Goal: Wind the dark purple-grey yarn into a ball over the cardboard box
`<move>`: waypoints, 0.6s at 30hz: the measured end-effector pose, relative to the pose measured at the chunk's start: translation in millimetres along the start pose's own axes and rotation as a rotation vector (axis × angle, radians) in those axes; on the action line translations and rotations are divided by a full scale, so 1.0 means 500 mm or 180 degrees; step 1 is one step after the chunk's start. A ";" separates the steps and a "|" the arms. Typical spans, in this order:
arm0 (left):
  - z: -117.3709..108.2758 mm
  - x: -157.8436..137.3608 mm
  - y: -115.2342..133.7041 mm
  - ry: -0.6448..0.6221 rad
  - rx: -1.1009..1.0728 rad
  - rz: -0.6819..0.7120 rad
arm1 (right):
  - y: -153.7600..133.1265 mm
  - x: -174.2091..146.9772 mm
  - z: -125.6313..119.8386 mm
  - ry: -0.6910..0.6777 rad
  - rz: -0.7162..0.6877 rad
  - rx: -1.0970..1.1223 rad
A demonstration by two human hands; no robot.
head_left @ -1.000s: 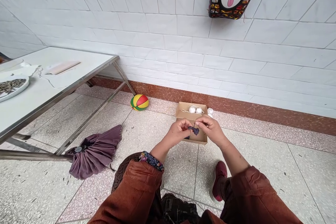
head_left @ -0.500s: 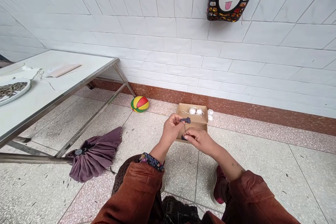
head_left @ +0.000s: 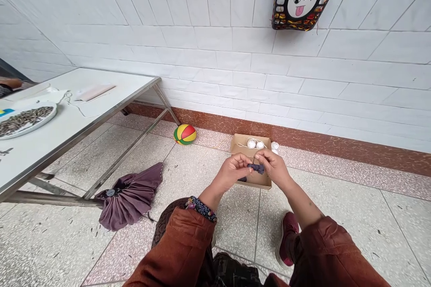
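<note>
A small dark blue bundle of wound cord is pinched by the fingertips of my left hand. Just above it, my right hand is closed with thumb and finger on a thin dark strand that runs to the bundle. Both hands are over an open cardboard box on the floor. In the box's far part lie white balls of string with loose ends. A dark item shows in its near part, partly hidden by my left hand.
A white table with a plate of seeds stands at left. A folded purple umbrella lies below it. A striped ball rests near the wall. A black basket hangs on the tiles.
My right hand has risen from below the bundle to above it, bringing the strand up. The bundle is lower and closer to my right hand. The view has shifted slightly.
</note>
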State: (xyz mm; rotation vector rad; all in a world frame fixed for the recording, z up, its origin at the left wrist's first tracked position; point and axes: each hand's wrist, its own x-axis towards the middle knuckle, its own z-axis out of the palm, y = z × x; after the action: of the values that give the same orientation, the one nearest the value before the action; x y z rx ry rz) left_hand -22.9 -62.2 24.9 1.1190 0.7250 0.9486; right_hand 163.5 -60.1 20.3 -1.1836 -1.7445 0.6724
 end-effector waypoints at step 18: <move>-0.030 0.021 -0.005 0.1408 0.0554 0.0505 | -0.047 -0.040 0.007 -0.1289 -0.0503 -0.0650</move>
State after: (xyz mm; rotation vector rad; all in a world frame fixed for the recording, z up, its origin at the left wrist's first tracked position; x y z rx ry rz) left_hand -30.9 -47.1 18.2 1.1415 1.1055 1.3091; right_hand 153.0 -87.3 30.3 -1.0804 -2.2659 0.6842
